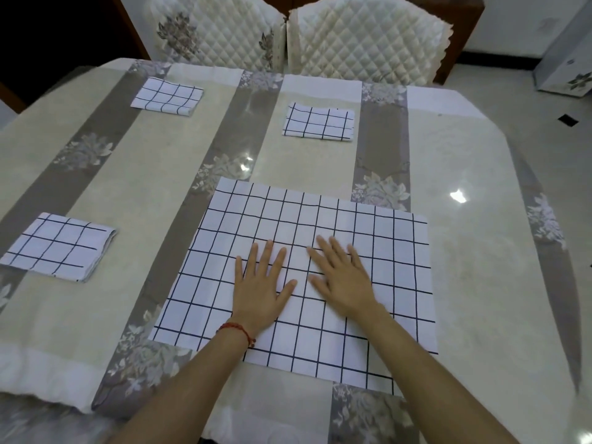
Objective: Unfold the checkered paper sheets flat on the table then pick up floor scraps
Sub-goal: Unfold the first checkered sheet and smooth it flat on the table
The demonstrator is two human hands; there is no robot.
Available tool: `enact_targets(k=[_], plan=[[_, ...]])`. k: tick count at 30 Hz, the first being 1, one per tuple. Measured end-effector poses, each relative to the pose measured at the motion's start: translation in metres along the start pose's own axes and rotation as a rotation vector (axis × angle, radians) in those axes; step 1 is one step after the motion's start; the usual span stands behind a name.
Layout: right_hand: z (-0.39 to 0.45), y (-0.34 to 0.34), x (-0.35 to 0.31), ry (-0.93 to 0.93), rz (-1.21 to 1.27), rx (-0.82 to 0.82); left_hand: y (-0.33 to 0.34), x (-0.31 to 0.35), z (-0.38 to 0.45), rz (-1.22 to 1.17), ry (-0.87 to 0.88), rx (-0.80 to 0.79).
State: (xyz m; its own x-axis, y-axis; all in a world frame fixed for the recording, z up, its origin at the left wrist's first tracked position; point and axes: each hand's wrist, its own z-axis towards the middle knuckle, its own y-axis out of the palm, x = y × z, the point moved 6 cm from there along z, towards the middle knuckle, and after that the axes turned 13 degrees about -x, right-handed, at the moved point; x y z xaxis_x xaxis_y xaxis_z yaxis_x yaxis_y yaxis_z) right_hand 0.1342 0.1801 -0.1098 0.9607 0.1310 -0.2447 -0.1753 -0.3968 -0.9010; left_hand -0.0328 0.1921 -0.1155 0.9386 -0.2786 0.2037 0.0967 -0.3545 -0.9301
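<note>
Both palms, left hand [261, 285] and right hand [344, 278], pressed flat with fingers spread on the unfolded checkered sheet [368, 251], long axis sideways across the striped tablecloth [153, 174]; quilted chairs [365, 36] beyond it.

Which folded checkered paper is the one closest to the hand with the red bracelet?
Start at the big unfolded sheet under both hands. Go out past the left hand toward the table's left edge. That folded sheet sits alone there; the other two folded ones lie far back near the chairs.
</note>
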Motion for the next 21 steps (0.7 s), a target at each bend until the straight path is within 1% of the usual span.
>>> enact_targets(k=[2,5,7,8,9,10,11,12,13,14,16,18,19,21], plan=[[0.004,-0.011,0.038,0.152,0.055,0.035,0.000,0.000,0.000,0.004,0.002,-0.015],[-0.009,-0.027,0.100,0.453,0.165,0.080,0.001,0.000,-0.001,-0.002,0.007,-0.017],[-0.020,-0.034,0.115,0.608,0.246,0.114,0.001,-0.001,0.000,0.007,0.000,-0.005],[-0.021,-0.037,0.107,0.613,0.246,0.147,0.001,-0.001,0.000,0.013,-0.002,-0.002],[-0.019,-0.037,0.088,0.546,0.218,0.171,0.002,-0.001,0.000,0.017,-0.003,0.004],[-0.015,-0.034,0.061,0.425,0.187,0.167,0.003,-0.001,0.000,0.016,-0.005,0.011],[-0.011,-0.025,0.032,0.290,0.166,0.136,0.003,-0.001,0.000,0.013,-0.006,0.018],[-0.012,-0.013,0.008,0.194,0.153,0.091,0.003,-0.001,0.000,0.011,-0.005,0.023],[-0.017,-0.002,-0.005,0.161,0.140,0.061,0.003,-0.001,0.001,0.009,-0.003,0.023],[-0.023,0.005,-0.005,0.189,0.135,0.062,0.003,-0.002,0.001,0.008,-0.003,0.020],[-0.038,0.009,0.019,0.310,0.156,0.098,0.002,-0.002,0.001,-0.003,-0.004,0.008],[-0.052,0.008,0.041,0.385,0.157,0.121,0.003,-0.001,0.001,-0.023,-0.008,-0.016],[-0.056,0.009,0.045,0.396,0.147,0.119,0.003,-0.001,0.002,-0.048,-0.039,-0.026],[-0.058,0.008,0.045,0.398,0.133,0.113,0.000,-0.002,0.006,-0.141,-0.175,-0.028]])
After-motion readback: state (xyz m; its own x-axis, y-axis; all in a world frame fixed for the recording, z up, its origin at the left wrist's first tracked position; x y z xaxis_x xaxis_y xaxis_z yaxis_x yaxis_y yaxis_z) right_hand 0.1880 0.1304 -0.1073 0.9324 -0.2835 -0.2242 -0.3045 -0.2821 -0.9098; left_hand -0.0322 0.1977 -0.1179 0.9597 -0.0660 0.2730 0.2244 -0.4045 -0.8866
